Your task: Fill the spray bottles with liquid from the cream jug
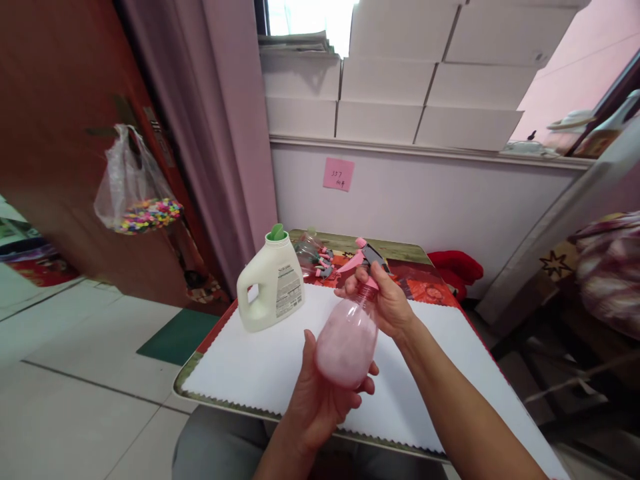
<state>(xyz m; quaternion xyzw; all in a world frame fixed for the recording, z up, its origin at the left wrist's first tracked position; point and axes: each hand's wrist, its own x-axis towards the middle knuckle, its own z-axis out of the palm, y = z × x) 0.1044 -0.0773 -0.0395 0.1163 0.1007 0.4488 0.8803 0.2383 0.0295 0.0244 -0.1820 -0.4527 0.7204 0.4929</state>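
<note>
A pink see-through spray bottle (346,343), with pale liquid inside, is held tilted above the table. Its base rests in my left hand (325,400), whose fingers curl round from below. At the neck, my right hand (385,300) grips the pink collar just under the grey and pink trigger head (369,255). To the left stands a cream jug (273,283) with a handle, a printed label and a green spout at its uncapped mouth. Several clear bottles and pink-grey spray heads (315,257) lie behind the jug, partly overlapping each other.
A white scalloped mat (225,373) covers most of the small table. The wall with a pink note (339,175) rises behind it, under stacked white boxes (390,80). On the left, a plastic bag of colourful bits (140,193) hangs from the door handle.
</note>
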